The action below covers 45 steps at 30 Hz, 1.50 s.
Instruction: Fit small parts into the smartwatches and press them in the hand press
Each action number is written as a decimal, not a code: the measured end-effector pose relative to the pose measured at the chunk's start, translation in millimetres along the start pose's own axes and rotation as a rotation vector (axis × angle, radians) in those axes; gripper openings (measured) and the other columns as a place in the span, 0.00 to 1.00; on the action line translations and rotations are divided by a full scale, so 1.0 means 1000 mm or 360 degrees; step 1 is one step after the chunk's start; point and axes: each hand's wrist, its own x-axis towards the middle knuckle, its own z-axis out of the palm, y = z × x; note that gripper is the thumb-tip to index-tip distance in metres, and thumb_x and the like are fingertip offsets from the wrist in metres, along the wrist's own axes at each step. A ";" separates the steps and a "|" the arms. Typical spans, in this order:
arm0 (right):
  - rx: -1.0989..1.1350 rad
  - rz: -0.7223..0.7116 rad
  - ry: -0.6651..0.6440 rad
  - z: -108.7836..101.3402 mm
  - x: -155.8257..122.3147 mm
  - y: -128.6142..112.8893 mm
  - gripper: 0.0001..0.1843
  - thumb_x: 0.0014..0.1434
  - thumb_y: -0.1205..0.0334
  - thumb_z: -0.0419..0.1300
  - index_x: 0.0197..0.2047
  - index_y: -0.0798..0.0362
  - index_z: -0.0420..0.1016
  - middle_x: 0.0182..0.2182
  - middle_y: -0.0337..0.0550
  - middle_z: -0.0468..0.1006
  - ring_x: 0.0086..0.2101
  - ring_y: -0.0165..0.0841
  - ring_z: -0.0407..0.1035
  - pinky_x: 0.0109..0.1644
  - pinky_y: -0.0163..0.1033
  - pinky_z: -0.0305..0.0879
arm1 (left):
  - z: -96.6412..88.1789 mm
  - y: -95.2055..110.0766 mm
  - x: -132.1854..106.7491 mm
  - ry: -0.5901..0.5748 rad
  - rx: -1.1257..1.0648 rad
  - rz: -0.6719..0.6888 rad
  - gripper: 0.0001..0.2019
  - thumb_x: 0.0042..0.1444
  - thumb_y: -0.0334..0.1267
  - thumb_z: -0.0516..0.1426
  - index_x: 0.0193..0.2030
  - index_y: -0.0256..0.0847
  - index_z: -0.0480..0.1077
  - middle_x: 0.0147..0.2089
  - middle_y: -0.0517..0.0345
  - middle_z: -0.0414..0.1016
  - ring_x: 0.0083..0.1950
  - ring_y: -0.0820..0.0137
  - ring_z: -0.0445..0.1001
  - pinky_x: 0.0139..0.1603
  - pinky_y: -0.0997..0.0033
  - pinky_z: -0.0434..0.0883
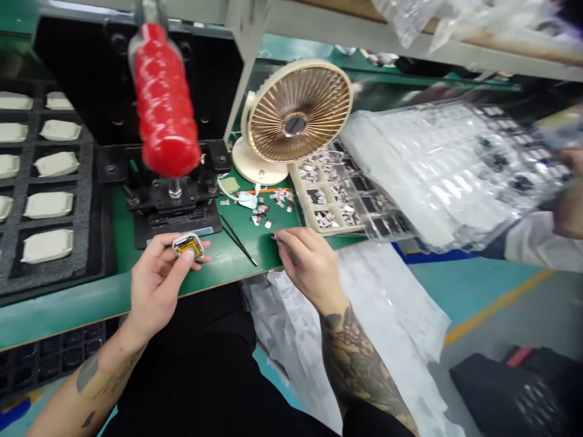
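Observation:
My left hand (pixel 157 285) grips a small rounded-square device housing (pixel 187 246) between thumb and fingers, its open face showing yellow and dark parts inside. At the table edge, my right hand (pixel 310 264) is closed in a pinch. A small dark tip shows at its fingertips, too small to name. Between the hands, black tweezers (pixel 239 240) lie on the green table (pixel 214 267). Several small pale and reddish pieces (pixel 262 212) are scattered behind the tweezers, near a white tag-like piece (pixel 248 199).
A press with a red handle (pixel 166 109) stands at left, beside a foam tray (pixel 86 200) of pale housings (pixel 48 246). Behind are a fan (pixel 298 112) and a sectioned parts box (pixel 319 194). Plastic-covered trays (pixel 437 158) overhang at right, near another person's arm (pixel 567 200).

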 end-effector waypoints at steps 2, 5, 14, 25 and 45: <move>-0.0168 -0.0018 0.0053 0.000 -0.003 -0.002 0.14 0.76 0.69 0.62 0.62 0.52 0.80 0.50 0.51 0.88 0.51 0.46 0.80 0.54 0.53 0.77 | -0.001 0.001 -0.002 0.0000 0.0069 -0.0010 0.13 0.75 0.43 0.69 0.58 0.41 0.76 0.55 0.44 0.92 0.47 0.58 0.93 0.44 0.65 0.86; -0.0099 0.0021 0.0062 -0.004 -0.007 -0.004 0.16 0.77 0.63 0.65 0.65 0.51 0.79 0.54 0.52 0.88 0.55 0.47 0.81 0.60 0.55 0.78 | -0.001 0.003 -0.003 0.0012 0.0165 -0.0029 0.13 0.74 0.44 0.70 0.58 0.41 0.77 0.54 0.47 0.92 0.47 0.58 0.93 0.43 0.65 0.86; 0.0099 0.0750 0.0492 -0.057 -0.048 0.043 0.10 0.77 0.59 0.62 0.50 0.50 0.85 0.43 0.47 0.88 0.42 0.38 0.82 0.50 0.47 0.79 | 0.006 0.009 -0.007 0.0123 0.0362 0.0004 0.20 0.73 0.46 0.70 0.68 0.48 0.80 0.53 0.55 0.91 0.51 0.54 0.91 0.50 0.56 0.86; -0.0081 0.0488 -0.0213 -0.059 0.012 0.084 0.12 0.76 0.64 0.62 0.49 0.51 0.89 0.48 0.52 0.86 0.49 0.44 0.75 0.55 0.51 0.72 | 0.004 0.006 -0.005 0.0047 0.0402 -0.0014 0.18 0.72 0.44 0.72 0.64 0.44 0.80 0.54 0.52 0.91 0.48 0.60 0.91 0.50 0.63 0.84; 0.0992 0.0451 0.0603 -0.028 0.045 -0.006 0.05 0.67 0.58 0.77 0.45 0.45 0.87 0.39 0.41 0.89 0.38 0.38 0.83 0.47 0.48 0.83 | -0.004 -0.001 0.003 -0.0329 0.0887 0.0305 0.08 0.75 0.44 0.67 0.53 0.47 0.87 0.44 0.54 0.85 0.35 0.68 0.74 0.36 0.65 0.70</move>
